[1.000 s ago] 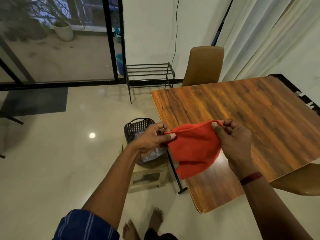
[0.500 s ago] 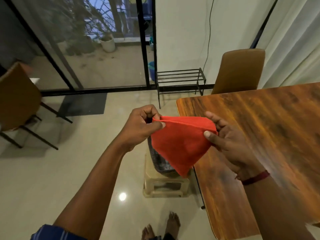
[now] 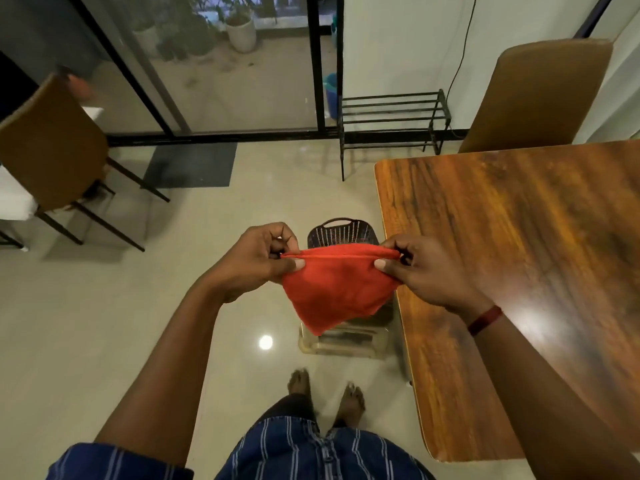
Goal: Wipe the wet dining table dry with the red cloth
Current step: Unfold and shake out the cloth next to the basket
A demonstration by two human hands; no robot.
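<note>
The cloth point(image 3: 337, 292) hangs between both hands, left of the table point(image 3: 519, 271). Behind it, a basket point(image 3: 341, 232) sits on a stool point(image 3: 346, 341).

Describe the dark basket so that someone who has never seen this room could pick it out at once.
Start at the wooden dining table and look to the floor by its left edge. There a pale plastic stool carries the dark perforated plastic basket, partly hidden behind the red cloth. It alone has a mesh wall and handle slot.

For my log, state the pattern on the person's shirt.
Dark blue shirt with thin pale vertical stripes, seen in the head view.
</note>
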